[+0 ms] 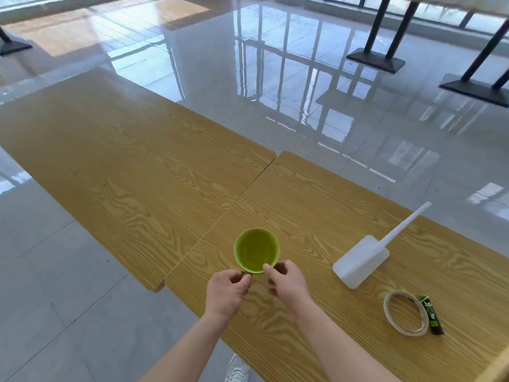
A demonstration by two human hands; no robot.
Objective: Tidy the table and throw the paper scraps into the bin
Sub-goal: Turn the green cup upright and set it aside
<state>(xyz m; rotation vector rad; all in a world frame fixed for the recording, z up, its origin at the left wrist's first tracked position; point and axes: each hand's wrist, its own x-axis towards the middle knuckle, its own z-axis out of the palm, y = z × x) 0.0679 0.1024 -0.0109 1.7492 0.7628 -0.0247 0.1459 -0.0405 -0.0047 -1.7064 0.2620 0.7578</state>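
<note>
Pinching the green bowl's (256, 250) near rim, our left hand (228, 288) and right hand (286, 279) are finding it light, rigid, probably slippery.

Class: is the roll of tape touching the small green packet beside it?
Touching. The head view shows the tape roll pressed against the green packet, with no table showing between them.

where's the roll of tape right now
In the head view, the beige roll of tape lies flat on the wooden table at lower right, touching the small green packet, nearer than the white plastic scoop.
</note>
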